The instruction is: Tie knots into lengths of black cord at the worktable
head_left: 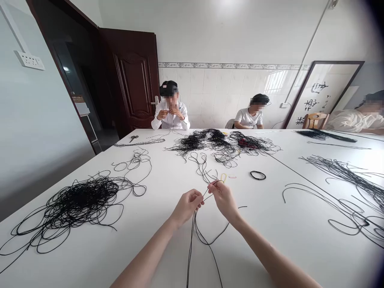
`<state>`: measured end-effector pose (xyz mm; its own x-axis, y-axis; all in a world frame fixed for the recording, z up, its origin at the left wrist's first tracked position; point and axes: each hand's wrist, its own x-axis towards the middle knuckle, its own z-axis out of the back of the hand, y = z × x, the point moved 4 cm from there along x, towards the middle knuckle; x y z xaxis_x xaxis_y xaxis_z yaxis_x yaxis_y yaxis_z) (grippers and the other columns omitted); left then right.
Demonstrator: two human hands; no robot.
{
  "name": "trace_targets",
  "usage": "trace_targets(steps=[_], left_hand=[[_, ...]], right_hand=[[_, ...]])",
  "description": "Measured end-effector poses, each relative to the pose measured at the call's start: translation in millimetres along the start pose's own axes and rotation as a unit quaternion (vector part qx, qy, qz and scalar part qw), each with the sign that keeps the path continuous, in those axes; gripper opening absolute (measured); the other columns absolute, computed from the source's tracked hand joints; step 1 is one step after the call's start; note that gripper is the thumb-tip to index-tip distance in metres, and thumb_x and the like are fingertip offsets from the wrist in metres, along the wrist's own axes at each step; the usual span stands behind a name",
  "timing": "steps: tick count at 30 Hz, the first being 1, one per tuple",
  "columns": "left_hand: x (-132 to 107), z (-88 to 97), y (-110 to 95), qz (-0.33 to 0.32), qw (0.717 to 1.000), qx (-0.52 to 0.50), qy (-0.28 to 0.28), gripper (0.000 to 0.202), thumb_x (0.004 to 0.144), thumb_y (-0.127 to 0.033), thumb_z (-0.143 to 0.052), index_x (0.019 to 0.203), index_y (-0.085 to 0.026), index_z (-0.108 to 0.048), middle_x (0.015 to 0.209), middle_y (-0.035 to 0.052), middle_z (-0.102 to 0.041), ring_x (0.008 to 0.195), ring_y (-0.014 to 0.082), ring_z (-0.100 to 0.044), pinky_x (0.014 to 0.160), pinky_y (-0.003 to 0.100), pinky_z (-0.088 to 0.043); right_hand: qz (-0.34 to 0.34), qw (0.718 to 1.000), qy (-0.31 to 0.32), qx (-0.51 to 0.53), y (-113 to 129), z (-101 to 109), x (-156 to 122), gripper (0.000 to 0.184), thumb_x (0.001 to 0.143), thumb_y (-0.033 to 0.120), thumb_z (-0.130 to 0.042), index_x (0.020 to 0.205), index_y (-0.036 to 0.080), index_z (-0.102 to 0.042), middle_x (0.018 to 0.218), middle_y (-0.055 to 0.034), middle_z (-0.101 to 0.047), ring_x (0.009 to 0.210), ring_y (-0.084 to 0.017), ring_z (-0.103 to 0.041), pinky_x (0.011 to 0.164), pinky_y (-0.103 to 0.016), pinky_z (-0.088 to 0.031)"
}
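Thin black cords (191,244) run from between my hands down over the white table (144,244) toward its near edge. My left hand (189,204) is closed in a pinch on the cords just above the tabletop. Close beside it, my right hand (220,194) pinches a cord between thumb and fingertips. Strands cross in the small gap between the two hands. One loose end curves to the right beneath my right wrist. Just past my fingertips lie a yellow loop (223,177) and a small pink piece (232,177).
A tangled pile of black cord (84,196) lies at left, more heaps (210,140) farther back. A black ring (258,175) and loose cords (351,176) lie at right; scissors (133,138) sit at the far left. People (171,108) sit along the far side.
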<state>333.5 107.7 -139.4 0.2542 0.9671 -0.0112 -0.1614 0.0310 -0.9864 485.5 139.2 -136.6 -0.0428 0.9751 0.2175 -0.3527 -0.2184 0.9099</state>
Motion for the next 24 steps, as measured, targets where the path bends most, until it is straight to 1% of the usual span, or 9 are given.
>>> trace_targets(steps=[5,9,12,13,15,17,18,21,24], left_hand=[[-7,23.1,-29,-0.066,0.996,0.043,-0.041,0.024,0.095,-0.037,-0.06,0.102,-0.014,-0.066,0.105,0.0066,-0.068,0.096,0.0212,-0.065,0.087,0.043,-0.054],[-7,46.2,-73,-0.115,0.988,0.005,-0.099,0.024,0.093,-0.037,-0.062,0.096,-0.014,-0.065,0.105,0.0068,-0.067,0.1,0.023,-0.063,0.092,0.046,-0.05],[-13,49.4,-120,-0.172,0.977,-0.071,-0.099,0.025,0.09,-0.043,-0.065,0.084,-0.018,-0.063,0.113,0.0066,-0.065,0.118,0.0256,-0.054,0.104,0.047,-0.039],[-17,46.5,-136,-0.196,0.971,-0.105,-0.089,0.028,0.088,-0.048,-0.065,0.08,-0.021,-0.061,0.117,0.0053,-0.064,0.124,0.0256,-0.051,0.106,0.044,-0.037],[-26,35.3,-162,-0.234,0.957,-0.163,-0.057,0.034,0.086,-0.056,-0.064,0.075,-0.024,-0.06,0.123,0.0024,-0.062,0.129,0.0254,-0.047,0.104,0.04,-0.038],[-34,21.0,-179,-0.258,0.944,-0.205,-0.017,0.036,0.083,-0.058,-0.067,0.071,-0.025,-0.06,0.128,-0.0019,-0.061,0.131,0.0242,-0.047,0.099,0.035,-0.042],[-37,13.8,-184,-0.273,0.933,-0.233,0.017,0.032,0.083,-0.055,-0.068,0.071,-0.026,-0.062,0.13,-0.0041,-0.061,0.131,0.0228,-0.047,0.099,0.034,-0.043],[-42,0.1,-188,-0.307,0.892,-0.31,0.117,0.013,0.087,-0.039,-0.07,0.078,-0.031,-0.072,0.137,-0.0069,-0.057,0.133,0.0184,-0.044,0.107,0.029,-0.038],[-39,0.3,-181,-0.284,0.891,-0.326,0.135,0.011,0.09,-0.032,-0.068,0.083,-0.033,-0.076,0.146,-0.0096,-0.05,0.136,0.0165,-0.04,0.109,0.027,-0.038]], right_hand=[[0.024,0.994,0.088,-0.053,36,10,-3,0.026,0.096,0.038,-0.057,0.092,0.013,-0.063,0.082,-0.0004,-0.064,0.071,-0.012,-0.062,0.069,-0.03,-0.054],[0.108,0.966,0.228,-0.053,108,41,-26,0.027,0.088,0.033,-0.068,0.068,0.016,-0.066,0.062,0.0014,-0.064,0.057,-0.01,-0.058,0.056,-0.024,-0.047],[0.203,0.934,0.294,0.015,163,73,-40,0.025,0.086,0.041,-0.068,0.073,0.02,-0.072,0.065,-0.0009,-0.07,0.061,-0.013,-0.063,0.059,-0.025,-0.05],[0.232,0.934,0.268,0.05,176,84,-39,0.03,0.088,0.046,-0.064,0.073,0.021,-0.071,0.066,-0.0009,-0.069,0.061,-0.013,-0.063,0.059,-0.025,-0.05],[0.269,0.942,0.161,0.121,190,100,-31,0.03,0.096,0.045,-0.055,0.08,0.023,-0.069,0.074,0.0001,-0.068,0.071,-0.011,-0.063,0.067,-0.023,-0.051],[0.28,0.943,0.069,0.168,192,102,-22,0.024,0.1,0.038,-0.05,0.089,0.027,-0.069,0.082,0.0017,-0.068,0.08,-0.008,-0.062,0.074,-0.019,-0.05],[0.281,0.941,0.051,0.179,192,96,-19,0.021,0.1,0.035,-0.051,0.091,0.028,-0.069,0.083,0.0024,-0.069,0.081,-0.007,-0.063,0.075,-0.017,-0.051],[0.274,0.934,0.092,0.211,193,72,-20,0.018,0.097,0.036,-0.057,0.092,0.028,-0.073,0.083,0.0018,-0.073,0.079,-0.008,-0.067,0.073,-0.016,-0.054],[0.232,0.916,0.162,0.284,196,56,-28,0.015,0.095,0.036,-0.061,0.096,0.029,-0.074,0.088,0.0013,-0.076,0.084,-0.009,-0.07,0.076,-0.015,-0.055]])
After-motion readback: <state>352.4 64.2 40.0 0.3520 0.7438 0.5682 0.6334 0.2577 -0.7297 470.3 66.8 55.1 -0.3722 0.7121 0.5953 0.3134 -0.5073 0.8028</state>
